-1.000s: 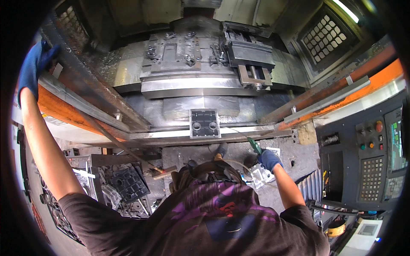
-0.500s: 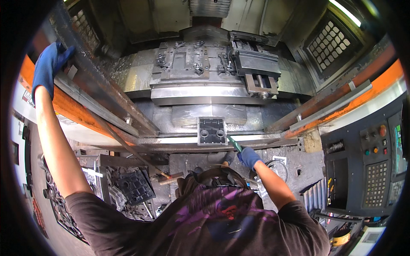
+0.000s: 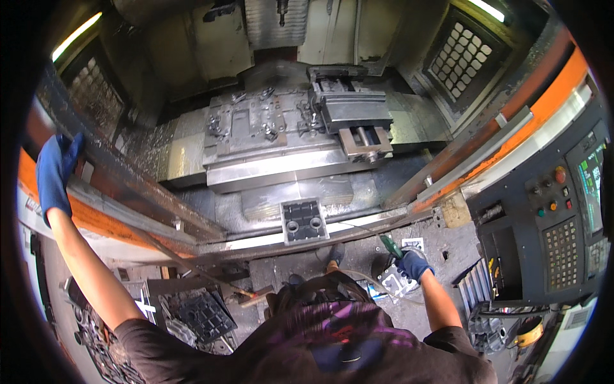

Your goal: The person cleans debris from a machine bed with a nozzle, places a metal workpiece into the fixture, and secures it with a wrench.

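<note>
My left hand [image 3: 56,171], in a blue glove, is closed over the edge of the orange-trimmed machine door frame [image 3: 89,203] at the far left. A matching glove covers my right hand [image 3: 414,264], which grips a green air blow gun [image 3: 391,246]. Its thin nozzle points up and left toward a square grey metal housing [image 3: 304,238], with a visible gap between them. The housing lies on the machine's front sill [image 3: 256,242], open side up, showing two round rings inside. My fingers partly hide the gun's handle.
Inside the machine, a steel table [image 3: 256,180] carries clamps and a vise [image 3: 358,115]. A control panel [image 3: 559,233] stands at right. Dark metal castings [image 3: 204,315] lie at lower left. A thin hose [image 3: 366,276] runs above the floor near my feet.
My right hand has drawn the blow gun right and back, away from the housing. The view has shifted, so the machine interior sits lower and further left. My left hand stays on the frame.
</note>
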Demonstrator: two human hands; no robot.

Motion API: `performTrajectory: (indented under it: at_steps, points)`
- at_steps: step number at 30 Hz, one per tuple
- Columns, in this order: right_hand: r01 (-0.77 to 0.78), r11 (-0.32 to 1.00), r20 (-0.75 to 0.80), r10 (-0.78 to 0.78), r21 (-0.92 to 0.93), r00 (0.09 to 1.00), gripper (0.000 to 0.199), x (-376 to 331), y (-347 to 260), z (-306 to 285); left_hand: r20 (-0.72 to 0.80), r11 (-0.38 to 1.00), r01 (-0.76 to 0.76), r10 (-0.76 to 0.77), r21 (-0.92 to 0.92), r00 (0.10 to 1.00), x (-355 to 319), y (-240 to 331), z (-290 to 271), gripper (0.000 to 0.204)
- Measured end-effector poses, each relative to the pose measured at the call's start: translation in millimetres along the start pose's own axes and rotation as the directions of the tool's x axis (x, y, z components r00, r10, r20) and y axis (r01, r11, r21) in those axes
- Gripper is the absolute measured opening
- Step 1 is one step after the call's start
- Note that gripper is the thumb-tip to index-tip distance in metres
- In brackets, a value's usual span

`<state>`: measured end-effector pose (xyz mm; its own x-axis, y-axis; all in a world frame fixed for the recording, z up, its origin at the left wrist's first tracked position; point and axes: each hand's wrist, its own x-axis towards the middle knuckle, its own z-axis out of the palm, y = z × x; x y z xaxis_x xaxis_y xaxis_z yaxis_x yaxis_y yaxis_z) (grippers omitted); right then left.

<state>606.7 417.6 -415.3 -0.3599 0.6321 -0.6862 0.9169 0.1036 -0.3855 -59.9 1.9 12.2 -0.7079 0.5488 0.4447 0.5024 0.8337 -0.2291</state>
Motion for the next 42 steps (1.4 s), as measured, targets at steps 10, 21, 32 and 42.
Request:
performTrajectory:
  at_steps: [10,21,32,42]
  points:
    - [0.374,0.925,0.009,-0.375,0.058,0.927,0.036,-13.0,-124.1,5.5,-0.181,0.996,0.086,-0.081,0.018,0.980,-14.3,11.6,-5.7,0.049]
    - [0.984,-0.007,-0.981,0.071,-0.179,-0.178,0.035,-144.5,-239.8,-252.1,-0.113,0.971,0.237,-0.232,0.037,0.966,-17.7,6.0,-4.9,0.054]
    - [0.574,0.670,-0.758,0.026,-0.471,-0.652,0.044,-79.1,-189.1,-399.4,-0.189,0.873,0.362,-0.436,-0.327,0.880,-29.8,-3.4,10.5,0.059]
    - [0.035,0.852,-0.661,-0.378,-0.522,-0.648,0.052,-55.2,-196.0,-384.9,-0.296,0.873,0.488,-0.466,0.001,0.834,-35.5,82.2,-14.3,0.032]
